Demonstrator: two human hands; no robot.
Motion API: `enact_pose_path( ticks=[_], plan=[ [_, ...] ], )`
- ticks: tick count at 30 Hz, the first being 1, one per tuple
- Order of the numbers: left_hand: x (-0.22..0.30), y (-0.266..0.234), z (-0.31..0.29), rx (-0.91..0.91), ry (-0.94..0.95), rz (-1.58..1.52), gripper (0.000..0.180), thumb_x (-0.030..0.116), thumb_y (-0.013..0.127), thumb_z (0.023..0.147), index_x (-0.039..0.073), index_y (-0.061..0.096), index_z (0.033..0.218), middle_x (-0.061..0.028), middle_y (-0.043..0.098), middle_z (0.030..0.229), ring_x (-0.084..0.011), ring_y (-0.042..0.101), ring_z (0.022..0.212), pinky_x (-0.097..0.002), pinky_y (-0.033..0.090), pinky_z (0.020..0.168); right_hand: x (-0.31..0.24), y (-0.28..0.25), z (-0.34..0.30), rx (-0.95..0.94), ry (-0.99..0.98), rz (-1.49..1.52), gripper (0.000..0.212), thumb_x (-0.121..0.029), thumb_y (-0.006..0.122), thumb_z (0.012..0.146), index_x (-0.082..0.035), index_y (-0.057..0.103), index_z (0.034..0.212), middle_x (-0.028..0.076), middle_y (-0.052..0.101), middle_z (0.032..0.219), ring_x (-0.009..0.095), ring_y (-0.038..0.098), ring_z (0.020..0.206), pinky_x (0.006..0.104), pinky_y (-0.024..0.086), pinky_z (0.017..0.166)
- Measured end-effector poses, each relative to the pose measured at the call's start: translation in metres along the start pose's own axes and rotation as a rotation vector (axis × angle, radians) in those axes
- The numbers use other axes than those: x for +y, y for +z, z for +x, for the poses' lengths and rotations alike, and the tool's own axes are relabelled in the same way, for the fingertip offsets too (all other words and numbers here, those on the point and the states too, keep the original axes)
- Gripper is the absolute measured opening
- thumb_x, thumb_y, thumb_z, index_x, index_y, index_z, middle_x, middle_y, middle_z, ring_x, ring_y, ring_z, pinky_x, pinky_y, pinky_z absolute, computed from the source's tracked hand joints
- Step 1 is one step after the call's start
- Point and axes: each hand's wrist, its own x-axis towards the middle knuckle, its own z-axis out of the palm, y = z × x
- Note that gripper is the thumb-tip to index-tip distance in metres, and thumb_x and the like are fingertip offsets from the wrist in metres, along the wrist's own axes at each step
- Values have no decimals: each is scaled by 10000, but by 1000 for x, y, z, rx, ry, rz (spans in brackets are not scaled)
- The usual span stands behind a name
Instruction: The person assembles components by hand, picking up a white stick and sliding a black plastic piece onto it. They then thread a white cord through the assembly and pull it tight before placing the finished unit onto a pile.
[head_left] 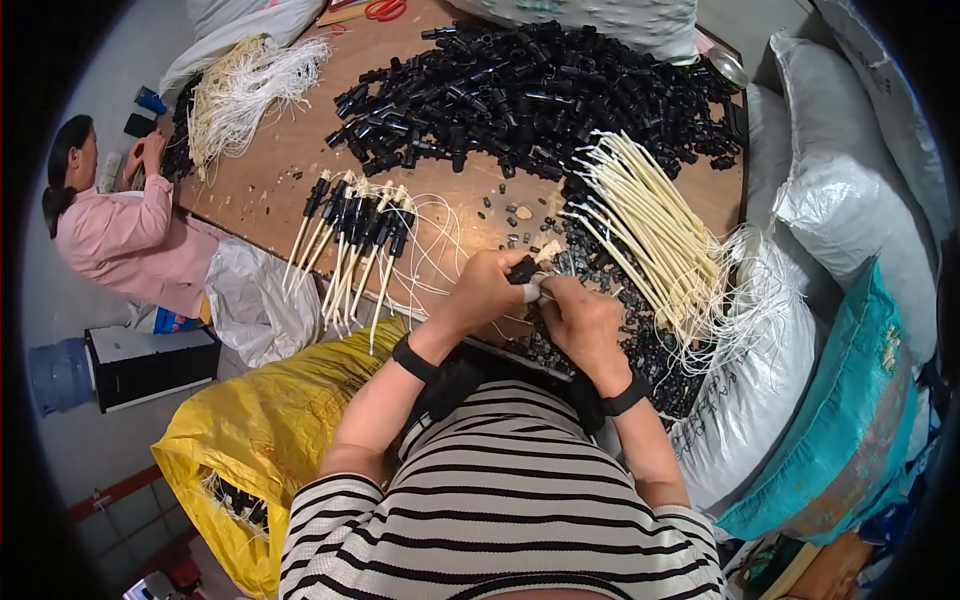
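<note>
At the near table edge, my left hand (488, 290) is closed around a black plastic fitting (522, 268). A white wrap covers the tip of one of its digits. Close against it, my right hand (585, 320) is pinched shut, its fingertips meeting the left ones; what lies between them is too small to make out. To the left rests a row of cream rods (345, 262) with black fittings on their upper ends and loose white strings. Right of my hands lies a bundle of bare cream rods (650, 235) with tangled white threads (745, 290).
A large heap of black fittings (540, 90) covers the back of the table (290, 150). Small black bits (640, 370) lie beside my right hand. White sacks (850, 170) and a teal sack (840, 420) crowd the right; a yellow sack (270, 430) stands left. A person in pink (140, 235) works far left.
</note>
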Motion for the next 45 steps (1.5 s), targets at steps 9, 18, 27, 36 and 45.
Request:
enact_pose_path(
  ticks=[9, 18, 27, 36, 45],
  plan=[
    [-1, -6, -7, 199, 303, 541, 305, -12, 597, 740, 33, 654, 1036, -131, 636, 840, -308, 627, 812, -371, 493, 728, 6, -3, -4, -105, 267, 147, 103, -127, 687, 794, -84, 704, 885, 126, 642, 646, 269, 626, 528, 343, 461, 485],
    [0, -2, -13, 144, 356, 698, 355, -64, 545, 697, 55, 637, 1018, -135, 612, 850, -337, 589, 870, -423, 474, 740, 9, 2, -2, -80, 285, 148, 128, -129, 677, 790, -89, 705, 909, 125, 651, 666, 272, 632, 554, 346, 473, 510],
    [-3, 6, -8, 79, 340, 600, 366, -48, 564, 715, 50, 634, 1061, -137, 651, 907, -337, 612, 888, -387, 487, 773, 9, 7, -4, -119, 244, 208, 137, -127, 694, 769, -103, 716, 901, 118, 631, 618, 270, 624, 528, 358, 464, 495],
    [5, 1, -3, 89, 186, 388, 365, -29, 577, 733, 22, 615, 1092, -173, 638, 906, -348, 611, 864, -368, 481, 764, 10, -2, -4, -105, 231, 184, 186, -108, 701, 759, -104, 731, 943, 130, 647, 649, 260, 626, 532, 336, 471, 503],
    [-8, -1, -10, 129, 354, 747, 316, -68, 572, 693, 30, 621, 990, -141, 617, 882, -346, 585, 874, -419, 470, 752, 12, 5, -3, 15, 230, 209, 203, -125, 709, 733, -125, 721, 936, 110, 593, 551, 266, 598, 477, 357, 439, 455]
  ],
)
